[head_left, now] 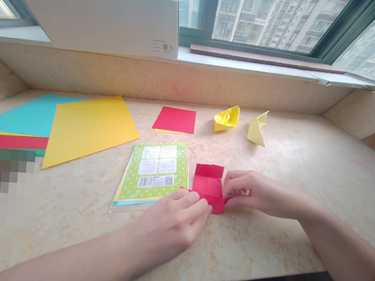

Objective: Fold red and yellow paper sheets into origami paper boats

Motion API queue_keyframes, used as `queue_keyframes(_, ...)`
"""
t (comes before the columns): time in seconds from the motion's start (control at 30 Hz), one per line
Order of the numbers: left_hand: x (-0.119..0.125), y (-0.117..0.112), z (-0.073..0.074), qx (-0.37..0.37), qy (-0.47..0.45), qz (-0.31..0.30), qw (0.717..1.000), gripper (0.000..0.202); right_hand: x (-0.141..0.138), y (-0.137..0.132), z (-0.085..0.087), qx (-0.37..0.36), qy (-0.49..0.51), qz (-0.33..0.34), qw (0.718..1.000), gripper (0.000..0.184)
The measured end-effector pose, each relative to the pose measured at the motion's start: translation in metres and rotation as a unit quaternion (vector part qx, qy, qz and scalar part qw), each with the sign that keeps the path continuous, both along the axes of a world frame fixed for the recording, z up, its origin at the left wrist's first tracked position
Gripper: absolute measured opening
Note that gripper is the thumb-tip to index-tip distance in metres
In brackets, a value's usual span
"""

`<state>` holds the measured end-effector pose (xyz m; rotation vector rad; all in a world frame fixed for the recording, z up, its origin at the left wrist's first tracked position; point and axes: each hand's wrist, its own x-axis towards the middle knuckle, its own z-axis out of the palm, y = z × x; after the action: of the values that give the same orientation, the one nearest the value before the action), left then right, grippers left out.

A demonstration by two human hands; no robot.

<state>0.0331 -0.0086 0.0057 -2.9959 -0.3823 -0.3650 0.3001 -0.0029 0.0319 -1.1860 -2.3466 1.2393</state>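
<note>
A sheet of red origami paper [208,186], partly folded with creased flaps, lies on the marble-patterned counter [263,246]. My right hand [251,193] pinches its right edge between fingers and thumb. My left hand [176,224] presses on its lower left part, with the fingertips on the red fold. Part of the paper is hidden under both hands. To the left of the red paper lies a clear packet of origami paper [152,172] with a green dotted cover.
Behind the hands stand a folded yellow paper boat [226,118] and a pale yellow paper model [258,128]. A red square [175,119] lies on a yellow sheet. Large yellow [91,130] and teal [30,115] sheets lie left. A white board [87,13] leans against the window.
</note>
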Motion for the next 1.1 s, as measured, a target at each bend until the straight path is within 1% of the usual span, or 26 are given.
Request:
queue_keyframes(0.13, -0.003, -0.010, -0.001, 0.004, -0.004, 0.019, 1.000, 0.028, 0.000, 0.000, 0.000, -0.004, -0.014, 0.011, 1.000, 0.012)
queue_keyframes(0.23, -0.004, -0.017, -0.002, -0.006, -0.001, 0.037, 0.999, 0.028, 0.001, 0.000, -0.002, 0.004, -0.028, 0.010, 1.000, 0.015)
queue_keyframes(0.33, -0.004, -0.020, -0.004, -0.018, 0.004, 0.046, 0.999, 0.031, 0.001, -0.001, -0.001, 0.010, -0.040, 0.007, 0.999, 0.015)
queue_keyframes(0.47, -0.005, -0.020, -0.005, -0.022, 0.006, 0.051, 0.998, 0.035, 0.002, -0.004, 0.000, 0.008, -0.077, -0.021, 0.997, 0.016)
queue_keyframes(0.6, -0.005, -0.020, -0.005, -0.022, 0.008, 0.052, 0.998, 0.035, 0.000, -0.007, -0.001, -0.037, -0.108, -0.067, 0.991, 0.021)
queue_keyframes(0.67, -0.005, -0.019, -0.005, -0.026, 0.010, 0.054, 0.998, 0.034, -0.002, -0.008, -0.003, -0.058, -0.091, -0.096, 0.990, 0.018)
queue_keyframes(0.83, -0.004, -0.017, -0.004, -0.060, 0.016, 0.061, 0.996, 0.035, -0.008, -0.007, -0.011, -0.092, -0.005, -0.155, 0.984, 0.011)
queue_keyframes(0.93, -0.005, -0.016, -0.004, -0.052, 0.001, 0.075, 0.996, 0.033, -0.009, -0.006, -0.013, -0.113, 0.032, -0.160, 0.980, 0.012)
queue_keyframes(1.03, -0.005, -0.014, -0.003, -0.035, -0.020, 0.085, 0.996, 0.029, -0.009, -0.005, -0.013, -0.107, 0.027, -0.155, 0.982, 0.017)
queue_keyframes(1.1, -0.004, -0.013, -0.001, -0.038, -0.033, 0.086, 0.995, 0.028, -0.010, -0.006, -0.013, -0.097, 0.016, -0.157, 0.983, 0.021)
